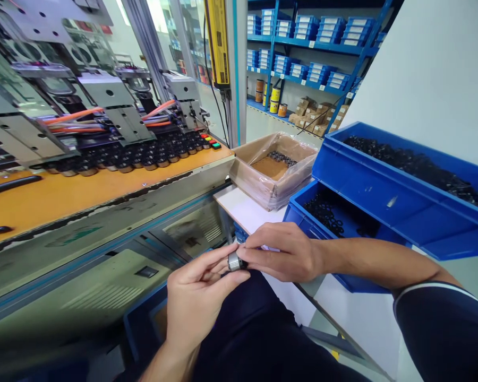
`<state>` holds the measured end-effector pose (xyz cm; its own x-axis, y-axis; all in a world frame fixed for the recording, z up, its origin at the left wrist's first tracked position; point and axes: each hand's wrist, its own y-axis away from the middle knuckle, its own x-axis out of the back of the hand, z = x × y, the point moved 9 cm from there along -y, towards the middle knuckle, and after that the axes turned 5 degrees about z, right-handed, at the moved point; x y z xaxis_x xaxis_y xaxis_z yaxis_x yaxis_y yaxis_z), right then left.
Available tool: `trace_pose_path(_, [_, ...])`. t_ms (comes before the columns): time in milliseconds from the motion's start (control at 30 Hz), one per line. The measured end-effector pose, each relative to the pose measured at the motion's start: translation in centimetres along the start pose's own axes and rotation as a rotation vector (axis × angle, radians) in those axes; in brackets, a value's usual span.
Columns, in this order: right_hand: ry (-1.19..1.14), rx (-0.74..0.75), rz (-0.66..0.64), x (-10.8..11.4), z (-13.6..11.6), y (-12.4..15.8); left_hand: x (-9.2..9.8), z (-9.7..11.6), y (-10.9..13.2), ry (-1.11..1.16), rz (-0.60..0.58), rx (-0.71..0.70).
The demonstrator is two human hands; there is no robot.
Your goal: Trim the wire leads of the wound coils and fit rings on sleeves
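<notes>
Between my two hands, above my lap, is a small cylindrical metal part (233, 261) with a silver ribbed side and a black end. My left hand (199, 289) pinches it between thumb and fingers from the left. From the right, the fingertips of my right hand (282, 252) close on its black end. Whether that black end is a separate piece cannot be made out, since the fingers partly cover it.
Left stands a machine with an orange bench top (151, 183) bearing rows of black round parts (131, 156). A plastic-lined carton (258, 185) and two stacked blue bins (366, 183) of black parts are to the right. Shelves (322, 45) of blue boxes stand behind.
</notes>
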<state>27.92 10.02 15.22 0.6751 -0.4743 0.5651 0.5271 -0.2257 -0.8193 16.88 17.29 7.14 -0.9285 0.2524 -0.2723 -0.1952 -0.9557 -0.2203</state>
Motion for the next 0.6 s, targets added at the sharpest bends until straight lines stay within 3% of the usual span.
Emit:
trace_pose_path(200, [0.105, 0.088, 0.040, 0.1, -0.9, 0.3, -0.6, -1.2, 1.1, 0.097, 0.024, -0.009])
trace_pose_path(267, [0.053, 0.019, 0.053, 0.1, -0.6, 0.4, 0.0, 0.3, 1.0, -0.038, 0.032, -0.168])
trace_pose_path(400, [-0.103, -0.118, 0.094, 0.0, 0.2, 0.6, -0.2, 4.4, 2.0, -0.472, -0.027, -0.644])
trace_pose_path(467, [-0.134, -0.134, 0.093, -0.2, 0.2, 0.6, -0.4, 5.2, 2.5, -0.577, -0.036, -0.751])
trace_pose_path(533, [-0.133, -0.135, 0.081, -0.2, 0.2, 0.5, -0.4, 5.2, 2.7, -0.581, -0.007, -0.758])
trace_pose_path(600, [-0.104, -0.116, 0.065, -0.1, 0.1, 0.4, -0.3, 4.6, 2.4, -0.502, 0.006, -0.678])
